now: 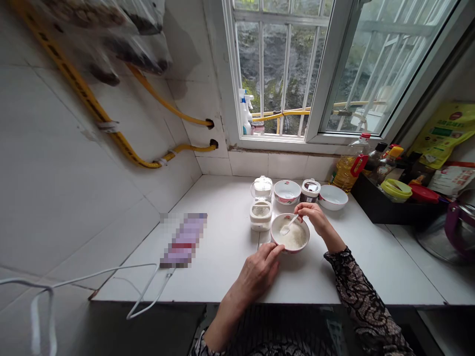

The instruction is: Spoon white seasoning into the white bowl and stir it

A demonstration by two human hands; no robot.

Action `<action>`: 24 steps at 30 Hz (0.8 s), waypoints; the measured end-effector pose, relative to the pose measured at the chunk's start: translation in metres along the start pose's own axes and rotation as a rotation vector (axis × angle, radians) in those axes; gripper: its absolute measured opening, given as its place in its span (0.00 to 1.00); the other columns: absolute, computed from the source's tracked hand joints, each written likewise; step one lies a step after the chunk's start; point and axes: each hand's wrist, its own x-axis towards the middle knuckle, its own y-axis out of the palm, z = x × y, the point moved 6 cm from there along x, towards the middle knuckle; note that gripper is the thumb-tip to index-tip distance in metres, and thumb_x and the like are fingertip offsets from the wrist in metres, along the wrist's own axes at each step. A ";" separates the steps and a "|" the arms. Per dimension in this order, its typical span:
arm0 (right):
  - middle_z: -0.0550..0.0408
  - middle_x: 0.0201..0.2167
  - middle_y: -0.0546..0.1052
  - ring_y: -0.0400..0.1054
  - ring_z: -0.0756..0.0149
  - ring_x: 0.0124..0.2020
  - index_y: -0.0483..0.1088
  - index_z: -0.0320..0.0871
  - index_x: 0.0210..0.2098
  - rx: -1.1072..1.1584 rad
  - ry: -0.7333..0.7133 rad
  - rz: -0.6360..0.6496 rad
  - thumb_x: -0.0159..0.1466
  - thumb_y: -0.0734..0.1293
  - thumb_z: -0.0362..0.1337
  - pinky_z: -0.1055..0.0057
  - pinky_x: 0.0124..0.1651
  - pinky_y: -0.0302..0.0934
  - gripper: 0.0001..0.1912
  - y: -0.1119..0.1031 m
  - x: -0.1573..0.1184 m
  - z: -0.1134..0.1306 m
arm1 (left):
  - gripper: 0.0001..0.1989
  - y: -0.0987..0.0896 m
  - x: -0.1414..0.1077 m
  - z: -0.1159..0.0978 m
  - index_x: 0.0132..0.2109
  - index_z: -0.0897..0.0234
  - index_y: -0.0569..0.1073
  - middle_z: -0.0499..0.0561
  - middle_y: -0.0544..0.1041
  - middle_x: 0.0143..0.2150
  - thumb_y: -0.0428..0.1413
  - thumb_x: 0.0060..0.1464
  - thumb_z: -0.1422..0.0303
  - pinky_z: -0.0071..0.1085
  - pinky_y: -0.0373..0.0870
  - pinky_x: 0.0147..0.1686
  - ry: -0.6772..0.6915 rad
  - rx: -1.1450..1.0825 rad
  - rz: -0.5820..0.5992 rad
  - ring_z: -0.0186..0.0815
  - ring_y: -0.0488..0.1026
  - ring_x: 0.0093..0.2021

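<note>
A white bowl (pixel 275 225) with a pinkish rim stands near the middle of the counter, with pale powdery or grainy stuff in its bottom. My right hand (pixel 313 217) pinches the handle of a small white spoon (pixel 285 229), whose head is inside the bowl. The fingers of my left hand (pixel 261 267) are closed on the bowl's near left rim. Touching or close to the bowl's left side is an open white container (pixel 260 222) with grainy contents. Behind stand a clear lidded jar (pixel 262 187), a flowered bowl (pixel 287 192), a dark-filled jar (pixel 310 190) and another white bowl (pixel 333 197).
An oil bottle (pixel 345 170) and a black box (pixel 374 210) of condiments stand at the back right, near a glass-lidded pot (pixel 441 237). To the left lie a pixelated flat object (pixel 185 241) and a white cable (pixel 146 287). The counter's front edge is near me.
</note>
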 end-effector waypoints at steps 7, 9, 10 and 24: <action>0.59 0.13 0.70 0.59 0.70 0.18 0.74 0.42 0.19 0.028 0.016 -0.019 0.46 0.65 0.35 0.70 0.26 0.56 0.06 -0.003 0.000 -0.003 | 0.25 0.001 0.000 0.001 0.61 0.61 0.61 0.56 0.74 0.48 0.49 0.57 0.78 0.32 0.77 0.43 -0.004 -0.008 0.009 0.39 0.75 0.47; 0.59 0.13 0.69 0.60 0.69 0.18 0.74 0.42 0.20 0.041 0.023 -0.022 0.47 0.65 0.35 0.70 0.27 0.57 0.05 -0.003 0.000 -0.004 | 0.25 0.001 0.000 0.000 0.61 0.61 0.61 0.56 0.74 0.48 0.48 0.57 0.78 0.33 0.77 0.43 -0.001 0.000 0.004 0.39 0.75 0.47; 0.59 0.13 0.69 0.60 0.69 0.18 0.74 0.42 0.20 0.050 0.027 -0.024 0.47 0.65 0.35 0.70 0.28 0.58 0.05 -0.004 0.000 -0.005 | 0.25 0.001 0.000 0.000 0.61 0.61 0.61 0.56 0.74 0.48 0.48 0.57 0.79 0.33 0.77 0.42 0.002 0.002 0.001 0.40 0.75 0.47; 0.56 0.20 0.75 0.68 0.66 0.24 0.73 0.42 0.28 0.178 -0.003 -0.134 0.49 0.70 0.40 0.66 0.35 0.64 0.09 0.006 0.005 -0.003 | 0.24 0.002 0.000 0.000 0.60 0.61 0.62 0.56 0.75 0.48 0.48 0.56 0.79 0.33 0.77 0.41 -0.015 0.008 0.012 0.40 0.76 0.46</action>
